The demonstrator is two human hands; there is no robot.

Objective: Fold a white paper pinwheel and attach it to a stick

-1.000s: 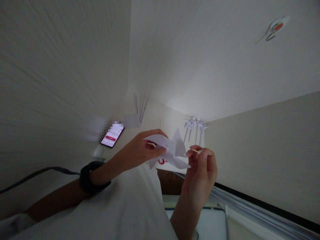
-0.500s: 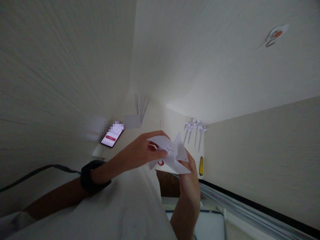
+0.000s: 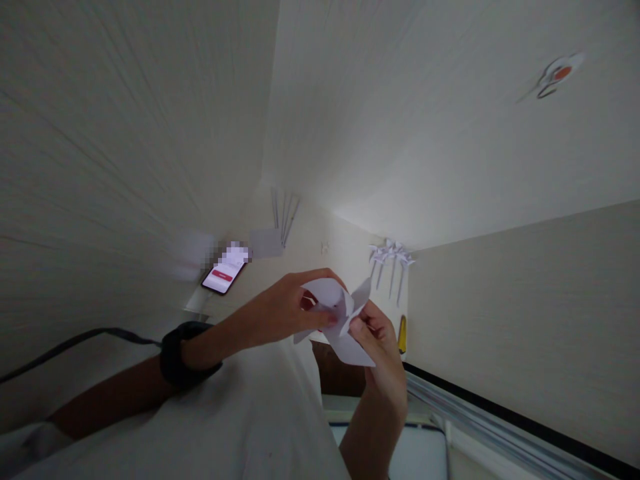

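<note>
A white paper pinwheel (image 3: 345, 333) with curved blades is held between my two hands over the front edge of the white table (image 3: 310, 267). My left hand (image 3: 295, 303) pinches it near the centre, thumb on top and fingers behind the paper. On its right side, my right hand (image 3: 377, 333) grips a blade between thumb and fingers. The exact fold at the middle is partly covered by my fingers.
A lit phone (image 3: 225, 270) lies at the left, beside a grey paper square (image 3: 266, 243) and several thin sticks (image 3: 286, 217). Finished-looking pinwheels on sticks (image 3: 391, 253) lie at the right, above a yellow tool (image 3: 403, 335). Walls rise behind.
My right hand has come round from behind the pinwheel, its thumb now on the front of a blade. The pinwheel has tilted and its right blades are drawn closer together.
</note>
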